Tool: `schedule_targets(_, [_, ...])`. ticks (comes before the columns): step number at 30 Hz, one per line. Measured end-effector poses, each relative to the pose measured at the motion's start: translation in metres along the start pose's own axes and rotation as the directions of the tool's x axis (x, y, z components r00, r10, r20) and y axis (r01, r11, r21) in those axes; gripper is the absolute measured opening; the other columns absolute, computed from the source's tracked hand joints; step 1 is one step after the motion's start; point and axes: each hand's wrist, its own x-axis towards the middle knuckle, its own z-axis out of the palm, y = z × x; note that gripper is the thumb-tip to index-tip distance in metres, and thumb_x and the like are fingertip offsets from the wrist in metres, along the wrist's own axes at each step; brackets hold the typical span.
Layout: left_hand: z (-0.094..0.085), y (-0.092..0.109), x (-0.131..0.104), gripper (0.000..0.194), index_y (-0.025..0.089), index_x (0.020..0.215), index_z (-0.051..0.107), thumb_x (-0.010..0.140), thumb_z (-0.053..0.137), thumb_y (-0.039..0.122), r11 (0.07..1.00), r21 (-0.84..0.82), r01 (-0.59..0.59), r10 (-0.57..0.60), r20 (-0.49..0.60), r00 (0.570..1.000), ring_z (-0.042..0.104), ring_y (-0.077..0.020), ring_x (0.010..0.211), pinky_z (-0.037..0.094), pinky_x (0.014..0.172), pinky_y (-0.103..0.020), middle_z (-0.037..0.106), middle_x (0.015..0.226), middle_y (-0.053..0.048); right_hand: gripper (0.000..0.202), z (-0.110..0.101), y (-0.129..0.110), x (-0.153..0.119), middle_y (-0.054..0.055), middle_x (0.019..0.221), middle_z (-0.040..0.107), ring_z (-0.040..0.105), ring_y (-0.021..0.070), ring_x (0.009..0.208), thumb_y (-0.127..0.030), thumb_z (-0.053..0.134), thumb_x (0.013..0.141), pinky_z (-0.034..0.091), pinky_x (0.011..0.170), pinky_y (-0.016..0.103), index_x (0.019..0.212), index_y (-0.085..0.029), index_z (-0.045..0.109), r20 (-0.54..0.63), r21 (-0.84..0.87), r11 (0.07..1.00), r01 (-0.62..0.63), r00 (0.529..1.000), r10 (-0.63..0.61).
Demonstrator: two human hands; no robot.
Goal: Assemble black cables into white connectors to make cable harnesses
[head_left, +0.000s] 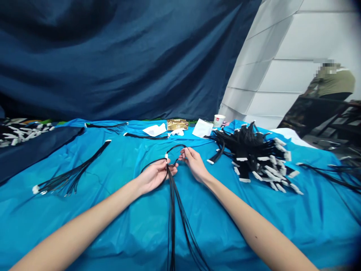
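Black cables (172, 203) hang down toward the front edge from a small white connector (166, 156) in the middle of the view. My left hand (156, 175) is closed around the cables just below that connector, palm partly up. To its right, my right hand (191, 160) pinches a black wire that loops up from the connector. Another thin loop curves out to the left, over my left wrist. The two hands are close together but apart, above the blue cloth (121, 218).
At the right lies a big pile of black cables with white connectors (254, 150). Cable bundles (76, 169) lie left. Behind are white papers (202, 128), a gold box (177, 124) and a paper cup (218, 121). A person (335, 81) is at the far right.
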Motion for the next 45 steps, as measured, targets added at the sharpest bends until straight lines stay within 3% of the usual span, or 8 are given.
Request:
schedule_targets(7, [0.01,0.001,0.0,0.022,0.01,0.07,0.051,0.084,0.035,0.006,0.996,-0.032,-0.078,0.07,-0.205,0.976,0.061,-0.0136,0.069,0.052,0.072,-0.028,0.059,0.072,-0.009,0.037,-0.002,0.008,-0.001,0.007,0.089,0.052,0.053,0.0184,0.086,-0.048,0.047,0.077,0.048,0.078,0.038,0.094,-0.016,0.056,-0.014,-0.134,0.99,-0.04,0.999,0.038])
schedule_targets(10, [0.009,0.002,0.001,0.024,0.01,0.068,0.051,0.084,0.034,0.004,0.991,-0.053,-0.125,0.11,-0.227,0.968,0.06,-0.0132,0.069,0.052,0.073,-0.03,0.057,0.07,-0.007,0.039,-0.003,-0.001,-0.008,0.01,0.109,0.047,0.045,0.0217,0.103,-0.031,0.053,0.076,0.038,0.092,0.042,0.114,-0.02,0.052,-0.06,-0.309,0.943,0.121,0.987,-0.146])
schedule_targets(13, [0.005,0.004,0.002,0.024,0.009,0.068,0.052,0.084,0.035,0.003,0.982,-0.08,-0.17,0.151,-0.203,0.968,0.06,-0.0135,0.069,0.051,0.076,-0.034,0.057,0.068,-0.006,0.038,-0.003,-0.012,-0.017,0.01,0.11,0.05,0.044,0.0203,0.103,-0.018,0.047,0.082,0.039,0.089,0.039,0.12,-0.023,0.05,0.27,-0.616,0.518,0.594,0.776,-0.569])
schedule_targets(15, [0.004,0.005,0.003,0.024,0.009,0.068,0.052,0.083,0.035,0.003,0.981,-0.082,-0.178,0.16,-0.183,0.97,0.06,-0.0137,0.069,0.05,0.077,-0.035,0.057,0.067,-0.006,0.032,-0.002,-0.017,-0.022,0.009,0.097,0.056,0.049,0.0179,0.09,-0.015,0.046,0.083,0.044,0.078,0.034,0.113,-0.022,0.055,0.483,-0.614,0.242,0.751,0.6,-0.638])
schedule_targets(18, [0.003,0.005,0.003,0.025,0.01,0.066,0.052,0.083,0.035,0.002,0.983,-0.068,-0.17,0.154,-0.191,0.969,0.058,-0.0121,0.064,0.05,0.071,-0.029,0.056,0.064,-0.006,0.022,0.001,-0.017,-0.025,0.007,0.085,0.061,0.051,0.0159,0.079,-0.016,0.048,0.083,0.045,0.069,0.03,0.102,-0.019,0.059,0.62,-0.565,0.039,0.824,0.456,-0.639])
schedule_targets(31, [0.003,-0.001,0.003,0.027,0.012,0.065,0.051,0.084,0.034,0.004,0.993,-0.089,-0.079,0.057,-0.224,0.973,0.049,-0.0066,0.05,0.042,0.052,-0.017,0.051,0.058,-0.001,0.02,0.002,-0.012,-0.025,0.007,0.085,0.064,0.056,0.0152,0.078,-0.011,0.043,0.087,0.044,0.063,0.03,0.099,-0.013,0.058,0.797,-0.461,-0.247,0.852,0.276,-0.537])
schedule_targets(40, [0.003,-0.003,0.003,0.025,0.012,0.065,0.052,0.084,0.038,0.005,0.992,-0.107,-0.071,0.047,-0.211,0.976,0.048,-0.0056,0.049,0.041,0.05,-0.016,0.049,0.057,0.0,0.021,0.002,-0.009,-0.024,0.006,0.084,0.064,0.056,0.0147,0.076,-0.015,0.041,0.088,0.042,0.059,0.029,0.099,-0.017,0.058,0.766,-0.487,-0.09,0.869,0.375,-0.522])
schedule_targets(45, [0.004,-0.002,0.003,0.025,0.012,0.065,0.051,0.084,0.036,0.005,0.991,-0.113,-0.065,0.039,-0.219,0.975,0.049,-0.0066,0.05,0.043,0.053,-0.018,0.051,0.058,-0.001,0.015,0.012,-0.012,-0.028,0.006,0.087,0.065,0.054,0.0158,0.078,-0.022,0.049,0.083,0.044,0.07,0.031,0.09,-0.021,0.062,0.548,-0.544,0.301,0.783,0.604,-0.579])
